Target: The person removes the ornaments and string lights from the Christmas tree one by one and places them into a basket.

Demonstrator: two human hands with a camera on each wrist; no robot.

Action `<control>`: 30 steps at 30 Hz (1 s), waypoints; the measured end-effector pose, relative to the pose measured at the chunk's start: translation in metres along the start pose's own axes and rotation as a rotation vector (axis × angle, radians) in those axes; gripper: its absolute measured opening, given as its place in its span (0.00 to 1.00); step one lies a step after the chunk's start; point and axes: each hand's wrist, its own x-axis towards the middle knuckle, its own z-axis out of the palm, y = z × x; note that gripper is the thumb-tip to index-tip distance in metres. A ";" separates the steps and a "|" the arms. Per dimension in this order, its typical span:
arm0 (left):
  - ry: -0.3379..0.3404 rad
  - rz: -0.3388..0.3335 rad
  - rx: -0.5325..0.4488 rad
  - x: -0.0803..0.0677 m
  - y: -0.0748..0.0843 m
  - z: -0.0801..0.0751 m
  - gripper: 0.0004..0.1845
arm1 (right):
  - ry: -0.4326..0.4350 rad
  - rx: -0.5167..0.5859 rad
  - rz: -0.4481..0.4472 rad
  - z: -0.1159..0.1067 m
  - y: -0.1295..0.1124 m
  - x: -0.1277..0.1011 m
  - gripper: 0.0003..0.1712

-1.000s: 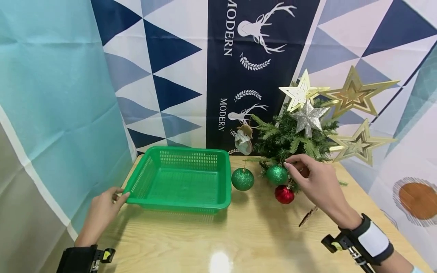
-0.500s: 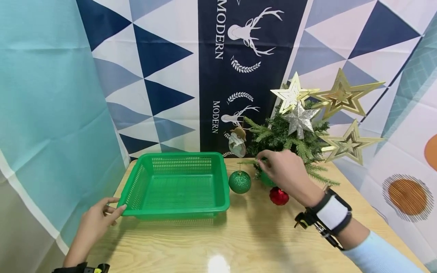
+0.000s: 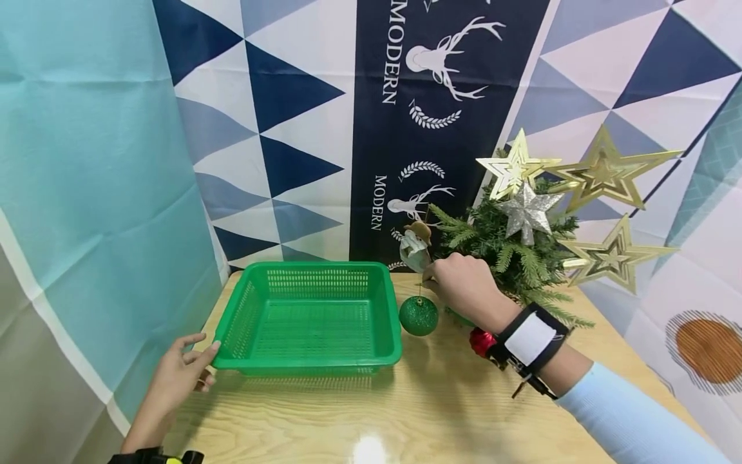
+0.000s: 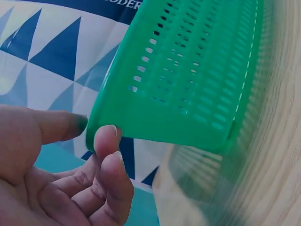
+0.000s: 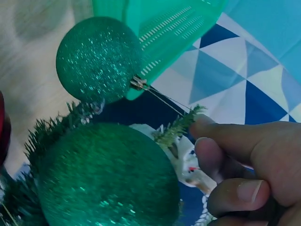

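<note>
My left hand (image 3: 194, 362) lies open at the front left corner of the green plastic basket (image 3: 307, 269), its fingertips touching the rim; the left wrist view shows the loose fingers (image 4: 106, 155) under the basket's corner (image 4: 188, 70). My right hand (image 3: 458, 283) is at a low branch of the small fir tree (image 3: 516, 251), just above a glittery green ball (image 3: 418, 316) hanging on a wire. In the right wrist view the index fingertip (image 5: 202, 125) touches that branch tip; the other fingers curl below. A second green ball (image 5: 108, 179) hangs closer. Whether anything is pinched is unclear.
A red ball (image 3: 478, 339) hangs low on the tree, half hidden by my right wrist. A small figurine ornament (image 3: 415, 248), gold stars (image 3: 605, 173) and a silver star (image 3: 529, 212) hang higher. The wooden table (image 3: 371, 412) ends at patterned cloth behind and at both sides.
My right hand has moved left, from the second green ball to the branch tip above the first one. The left hand has stayed at the basket's corner.
</note>
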 end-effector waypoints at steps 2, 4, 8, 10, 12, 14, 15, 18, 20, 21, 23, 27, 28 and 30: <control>-0.001 -0.018 -0.030 0.001 -0.001 0.002 0.41 | 0.013 0.010 -0.002 0.002 0.000 -0.002 0.02; -0.003 -0.033 -0.046 0.003 -0.002 0.003 0.41 | 0.020 0.021 0.001 0.003 0.001 -0.003 0.04; -0.007 -0.055 -0.084 0.005 -0.003 0.005 0.37 | 0.021 0.049 0.012 0.004 0.002 -0.003 0.06; -0.005 -0.066 -0.084 0.005 -0.002 0.005 0.36 | 0.034 0.070 0.013 0.003 0.003 -0.001 0.06; 0.000 -0.074 -0.078 0.006 -0.001 0.006 0.36 | 0.051 0.093 0.016 0.001 0.003 0.001 0.06; 0.007 -0.078 -0.078 0.006 0.000 0.006 0.36 | 0.059 0.118 0.019 -0.001 0.003 0.002 0.08; 0.009 -0.080 -0.084 0.005 0.000 0.006 0.36 | 0.059 0.135 0.020 -0.002 0.003 0.003 0.08; 0.022 -0.093 -0.107 0.004 0.001 0.007 0.35 | 0.050 0.187 0.026 -0.006 0.002 0.006 0.07; 0.029 -0.098 -0.118 0.003 0.001 0.007 0.34 | 0.043 0.222 0.033 -0.008 0.001 0.008 0.06; 0.028 -0.097 -0.121 0.003 0.001 0.008 0.34 | 0.042 0.236 0.038 -0.010 0.000 0.009 0.06; 0.029 -0.087 -0.131 0.004 0.000 0.008 0.33 | 0.039 0.257 0.050 -0.012 0.000 0.010 0.07; 0.029 -0.073 -0.141 0.005 -0.001 0.008 0.33 | 0.030 0.305 0.069 -0.017 0.000 0.012 0.08; 0.031 -0.074 -0.144 0.005 -0.001 0.008 0.33 | 0.027 0.319 0.069 -0.018 0.000 0.013 0.08; 0.032 -0.080 -0.145 0.006 -0.002 0.008 0.33 | 0.018 0.355 0.066 -0.019 -0.001 0.014 0.09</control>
